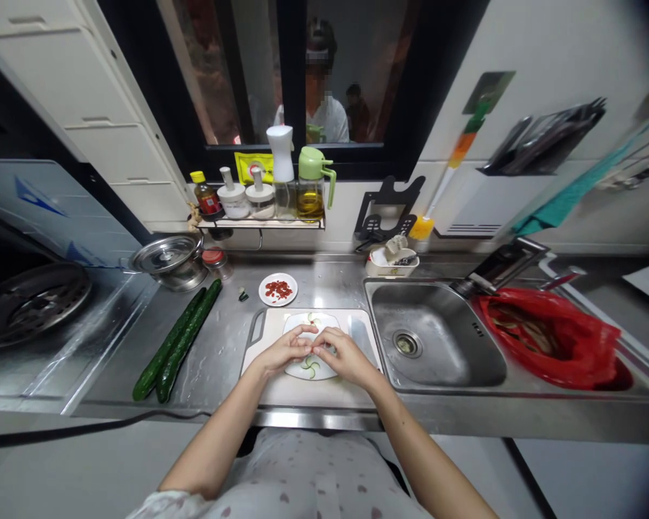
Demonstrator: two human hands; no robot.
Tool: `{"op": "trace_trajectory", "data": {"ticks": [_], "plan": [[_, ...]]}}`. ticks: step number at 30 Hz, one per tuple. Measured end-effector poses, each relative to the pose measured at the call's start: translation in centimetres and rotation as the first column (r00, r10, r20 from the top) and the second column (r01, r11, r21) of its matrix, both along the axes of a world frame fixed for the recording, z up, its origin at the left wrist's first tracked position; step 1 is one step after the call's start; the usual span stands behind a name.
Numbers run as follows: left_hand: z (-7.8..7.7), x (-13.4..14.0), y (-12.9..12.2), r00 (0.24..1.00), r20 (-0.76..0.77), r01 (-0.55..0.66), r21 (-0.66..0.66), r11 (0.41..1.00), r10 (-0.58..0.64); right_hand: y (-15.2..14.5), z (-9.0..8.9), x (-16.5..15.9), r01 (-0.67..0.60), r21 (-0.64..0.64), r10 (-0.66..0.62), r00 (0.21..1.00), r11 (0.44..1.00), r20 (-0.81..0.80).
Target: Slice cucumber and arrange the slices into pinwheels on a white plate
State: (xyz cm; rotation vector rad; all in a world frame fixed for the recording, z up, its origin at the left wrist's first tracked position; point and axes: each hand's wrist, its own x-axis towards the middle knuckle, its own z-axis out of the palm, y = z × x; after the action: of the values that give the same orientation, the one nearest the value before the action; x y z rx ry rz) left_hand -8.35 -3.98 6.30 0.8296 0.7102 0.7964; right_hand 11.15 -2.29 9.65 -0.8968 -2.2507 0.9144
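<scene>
Over a white plate [329, 369] my left hand [282, 352] and my right hand [347, 355] meet at the fingertips. Both are closed in a pinch, and whatever sits between the fingers is too small to make out. Thin curved slices of cucumber [312, 372] lie on the plate at its near and far ends; its middle is hidden by my hands. Beneath the plate is a white cutting board [273, 393]. Just behind the board, a small white dish [263, 294] holds several small dried red pieces, like goji berries [278, 290].
Two whole cucumbers [187, 342] lie at the left, near a lidded steel pot [170, 259] and a red-lidded jar [216, 263]. Right of the board is a sink [438, 339], with a red plastic bag [562, 339] beyond. A shelf [281, 225] carries condiment bottles.
</scene>
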Motion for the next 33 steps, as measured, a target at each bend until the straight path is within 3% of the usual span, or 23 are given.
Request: {"op": "trace_trajectory", "data": {"ticks": [6, 15, 21, 28, 33], "plan": [[0.4, 0.4, -0.3, 0.990, -0.127, -0.063, 0.045, 0.997, 0.069, -0.3, 0.0, 0.0, 0.055, 0.023, -0.056, 0.998, 0.998, 0.015], [2.6, 0.9, -1.1, 0.926, -0.321, -0.120, 0.248, 0.961, 0.198, -0.6, 0.4, -0.4, 0.140, 0.095, -0.139, 0.990, 0.986, -0.010], [2.1, 0.8, -1.4, 0.907, -0.348, -0.147, 0.267, 0.952, 0.238, -1.1, -0.2, -0.3, 0.183, 0.080, -0.183, 0.983, 0.980, -0.014], [2.5, -0.2, -1.7, 0.750, -0.518, -0.134, 0.491, 0.861, 0.412, -1.1, 0.7, -0.1, 0.184, 0.096, -0.183, 0.983, 0.978, -0.019], [3.1, -0.4, -2.3, 0.701, -0.580, -0.056, 0.536, 0.843, 0.415, -1.3, 1.1, -0.5, 0.133, 0.151, -0.141, 0.989, 0.979, 0.044]]}}
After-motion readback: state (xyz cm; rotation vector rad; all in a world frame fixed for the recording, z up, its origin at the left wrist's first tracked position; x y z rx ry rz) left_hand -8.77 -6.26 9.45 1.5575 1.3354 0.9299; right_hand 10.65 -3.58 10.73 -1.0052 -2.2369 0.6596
